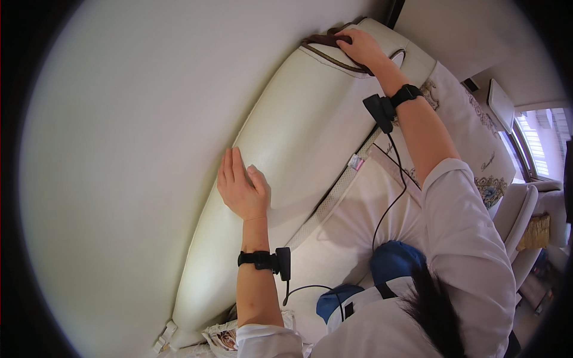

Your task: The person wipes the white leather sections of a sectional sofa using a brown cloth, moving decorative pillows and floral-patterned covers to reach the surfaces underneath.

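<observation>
A cream padded headboard (277, 121), apparently leather or faux leather, stretches diagonally before me along the wall. My left hand (243, 183) lies flat against its top edge, thumb apart from the fingers, holding nothing. At the far end, my right hand (361, 47) grips a dark brown cloth (327, 40) on top of the headboard. Part of the cloth is hidden under the fingers. Dark brown piping (333, 58) with stitching beside it borders the section below that hand.
The pale wall (125, 156) runs close behind the headboard. I kneel on a mattress (313, 268) with mesh edging (329, 208). Patterned bedding (483, 156) lies to the right, near an armchair (519, 215). Cables (394, 192) hang from black wrist devices (380, 112).
</observation>
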Action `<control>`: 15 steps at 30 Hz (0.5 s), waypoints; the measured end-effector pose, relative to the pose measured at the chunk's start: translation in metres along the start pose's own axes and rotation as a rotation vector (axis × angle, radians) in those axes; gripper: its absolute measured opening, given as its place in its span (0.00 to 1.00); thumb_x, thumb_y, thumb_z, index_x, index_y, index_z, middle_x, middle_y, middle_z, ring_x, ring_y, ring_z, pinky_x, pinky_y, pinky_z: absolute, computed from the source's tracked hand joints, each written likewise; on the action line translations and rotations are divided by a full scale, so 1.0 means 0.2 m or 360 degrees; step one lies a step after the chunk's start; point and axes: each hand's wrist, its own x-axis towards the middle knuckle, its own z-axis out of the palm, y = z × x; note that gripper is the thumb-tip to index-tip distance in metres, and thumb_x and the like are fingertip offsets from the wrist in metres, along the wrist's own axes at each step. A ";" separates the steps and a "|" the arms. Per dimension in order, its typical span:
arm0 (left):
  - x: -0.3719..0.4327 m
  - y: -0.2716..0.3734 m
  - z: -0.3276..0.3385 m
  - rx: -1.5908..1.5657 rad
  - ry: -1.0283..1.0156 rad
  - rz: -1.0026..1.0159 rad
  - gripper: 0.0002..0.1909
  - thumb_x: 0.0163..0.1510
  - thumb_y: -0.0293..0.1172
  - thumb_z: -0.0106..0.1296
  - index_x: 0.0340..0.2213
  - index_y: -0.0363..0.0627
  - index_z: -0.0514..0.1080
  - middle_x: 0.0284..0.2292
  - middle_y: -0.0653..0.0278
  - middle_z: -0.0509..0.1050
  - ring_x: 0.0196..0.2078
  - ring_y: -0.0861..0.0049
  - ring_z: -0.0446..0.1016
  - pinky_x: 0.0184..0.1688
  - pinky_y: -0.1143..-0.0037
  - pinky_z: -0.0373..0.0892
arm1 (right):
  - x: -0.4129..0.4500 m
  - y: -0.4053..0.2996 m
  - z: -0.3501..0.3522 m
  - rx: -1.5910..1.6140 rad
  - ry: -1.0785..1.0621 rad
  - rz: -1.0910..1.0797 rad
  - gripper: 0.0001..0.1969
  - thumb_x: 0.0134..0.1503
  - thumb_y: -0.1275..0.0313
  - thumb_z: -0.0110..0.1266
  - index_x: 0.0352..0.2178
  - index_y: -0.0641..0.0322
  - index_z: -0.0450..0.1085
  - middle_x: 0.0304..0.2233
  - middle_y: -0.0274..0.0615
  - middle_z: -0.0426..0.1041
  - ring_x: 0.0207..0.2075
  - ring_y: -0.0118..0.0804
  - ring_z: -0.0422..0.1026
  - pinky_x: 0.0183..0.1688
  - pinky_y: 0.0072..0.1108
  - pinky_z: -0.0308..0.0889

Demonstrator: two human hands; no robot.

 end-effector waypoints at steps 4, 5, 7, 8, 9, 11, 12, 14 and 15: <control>0.00 0.01 0.00 0.0000 0.0010 0.0011 0.21 0.58 0.37 0.39 0.50 0.42 0.69 0.51 0.57 0.71 0.52 0.60 0.69 0.52 0.64 0.63 | 0.11 0.23 0.06 -0.0102 0.0025 -0.0090 0.17 0.56 0.61 0.52 0.46 0.51 0.73 0.46 0.45 0.74 0.48 0.50 0.70 0.52 0.34 0.66; 0.01 0.01 0.00 0.0005 0.0005 0.0017 0.21 0.59 0.37 0.39 0.50 0.42 0.70 0.50 0.57 0.71 0.52 0.60 0.69 0.52 0.64 0.63 | 0.14 0.29 0.06 -0.0192 0.0094 -0.0091 0.18 0.55 0.62 0.51 0.46 0.52 0.72 0.46 0.45 0.73 0.49 0.50 0.69 0.53 0.34 0.65; 0.00 0.00 0.00 0.0024 0.0014 0.0030 0.21 0.59 0.37 0.38 0.50 0.42 0.70 0.50 0.56 0.71 0.52 0.59 0.69 0.52 0.64 0.63 | 0.16 0.30 0.08 -0.0258 0.0046 0.0003 0.19 0.56 0.62 0.50 0.49 0.52 0.71 0.49 0.45 0.72 0.51 0.50 0.68 0.55 0.35 0.64; 0.00 0.00 -0.01 0.0028 0.0021 0.0049 0.21 0.59 0.38 0.38 0.50 0.42 0.69 0.50 0.56 0.71 0.52 0.59 0.69 0.51 0.64 0.64 | 0.17 0.30 0.08 -0.0304 0.0086 0.0065 0.19 0.56 0.62 0.49 0.49 0.52 0.71 0.50 0.45 0.71 0.51 0.50 0.68 0.55 0.35 0.64; 0.00 0.00 -0.01 0.0029 0.0020 0.0045 0.21 0.59 0.38 0.38 0.50 0.42 0.69 0.50 0.56 0.71 0.52 0.59 0.69 0.51 0.64 0.64 | 0.17 0.30 0.08 -0.0357 0.0124 0.0131 0.19 0.56 0.62 0.49 0.49 0.52 0.70 0.50 0.45 0.71 0.51 0.50 0.68 0.55 0.36 0.64; 0.01 0.01 -0.01 -0.0014 0.0029 0.0045 0.21 0.59 0.37 0.38 0.50 0.42 0.69 0.50 0.56 0.71 0.52 0.60 0.69 0.51 0.64 0.63 | 0.19 0.31 0.07 -0.0317 0.0111 0.0202 0.20 0.56 0.61 0.49 0.49 0.49 0.71 0.50 0.45 0.71 0.51 0.51 0.68 0.54 0.37 0.65; 0.01 0.02 -0.01 -0.0018 0.0027 0.0042 0.21 0.59 0.37 0.38 0.50 0.42 0.69 0.50 0.56 0.71 0.52 0.60 0.69 0.51 0.64 0.63 | 0.19 0.29 0.05 -0.0317 0.0009 0.0201 0.19 0.55 0.60 0.50 0.49 0.48 0.71 0.50 0.45 0.71 0.50 0.51 0.69 0.53 0.36 0.66; 0.01 0.02 0.00 -0.0012 -0.0001 0.0025 0.21 0.58 0.37 0.39 0.50 0.42 0.69 0.51 0.56 0.71 0.52 0.60 0.69 0.52 0.64 0.63 | 0.18 0.24 0.03 -0.0325 -0.0091 0.0206 0.19 0.55 0.60 0.50 0.48 0.47 0.72 0.49 0.45 0.72 0.50 0.51 0.69 0.52 0.36 0.66; 0.00 0.02 0.00 -0.0011 -0.0005 0.0026 0.21 0.58 0.37 0.39 0.50 0.42 0.69 0.51 0.56 0.71 0.52 0.60 0.69 0.52 0.64 0.63 | 0.13 0.17 0.05 -0.0308 -0.0081 0.0110 0.19 0.56 0.59 0.51 0.48 0.48 0.72 0.47 0.44 0.73 0.49 0.50 0.70 0.51 0.35 0.66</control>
